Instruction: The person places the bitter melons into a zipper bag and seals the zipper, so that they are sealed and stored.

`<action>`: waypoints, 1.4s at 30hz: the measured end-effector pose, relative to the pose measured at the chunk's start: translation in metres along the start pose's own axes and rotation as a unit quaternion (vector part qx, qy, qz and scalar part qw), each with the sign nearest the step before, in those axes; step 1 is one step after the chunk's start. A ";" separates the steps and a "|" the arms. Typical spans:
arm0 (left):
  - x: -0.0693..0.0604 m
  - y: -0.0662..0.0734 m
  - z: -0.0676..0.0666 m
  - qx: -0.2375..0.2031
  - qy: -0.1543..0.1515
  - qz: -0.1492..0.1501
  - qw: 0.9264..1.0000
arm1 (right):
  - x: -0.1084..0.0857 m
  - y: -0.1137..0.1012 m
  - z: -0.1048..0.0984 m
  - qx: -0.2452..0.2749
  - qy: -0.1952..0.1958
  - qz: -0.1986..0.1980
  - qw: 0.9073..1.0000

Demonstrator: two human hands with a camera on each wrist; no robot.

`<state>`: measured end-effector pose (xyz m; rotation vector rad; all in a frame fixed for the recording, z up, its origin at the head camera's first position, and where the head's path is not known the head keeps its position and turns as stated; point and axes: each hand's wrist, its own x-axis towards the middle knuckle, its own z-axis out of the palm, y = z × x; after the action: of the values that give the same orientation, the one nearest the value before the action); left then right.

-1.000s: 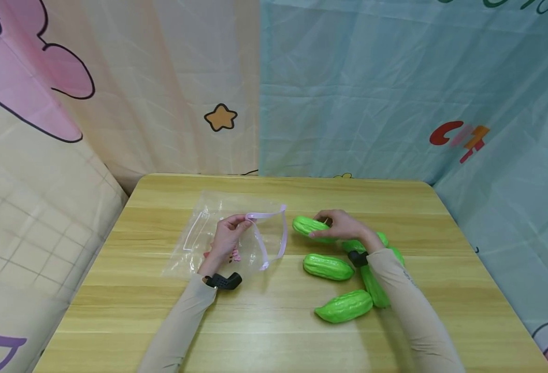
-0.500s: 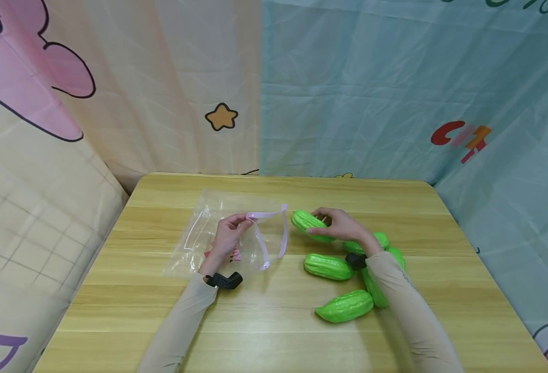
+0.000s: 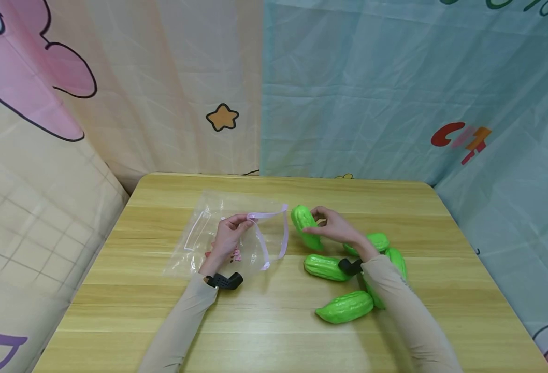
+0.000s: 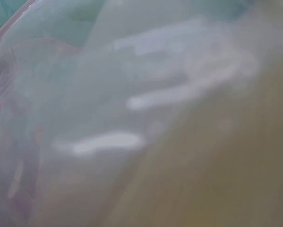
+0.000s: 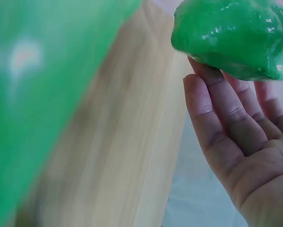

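Observation:
My left hand pinches the lilac rim of a clear plastic bag, whose mouth gapes to the right. Just right of that mouth, my right hand holds a green ridged gourd between thumb and fingers, its length running steeply. In the right wrist view the fingers of my right hand bend against the gourd. Clear film fills most of the left wrist view, with a bit of a fingertip at its left edge.
Several more green gourds lie on the wooden table below and around my right forearm; one is under the right wrist strap and another is nearer the front. Printed curtains hang behind the table.
The gourd in my right hand has turned from nearly level to steep, its upper end rising. My right wrist has shifted slightly left. My left hand and the bag have stayed put.

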<state>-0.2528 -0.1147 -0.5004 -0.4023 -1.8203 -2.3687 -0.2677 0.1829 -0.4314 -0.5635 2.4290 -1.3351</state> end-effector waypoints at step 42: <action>0.002 0.001 0.004 0.006 -0.005 -0.022 1.000 | 0.009 -0.015 0.037 0.234 -0.039 0.088 0.967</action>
<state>-0.2541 -0.1113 -0.4984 -0.3769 -1.8652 -2.3879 -0.2565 0.1444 -0.4387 -0.2624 1.9454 -1.6922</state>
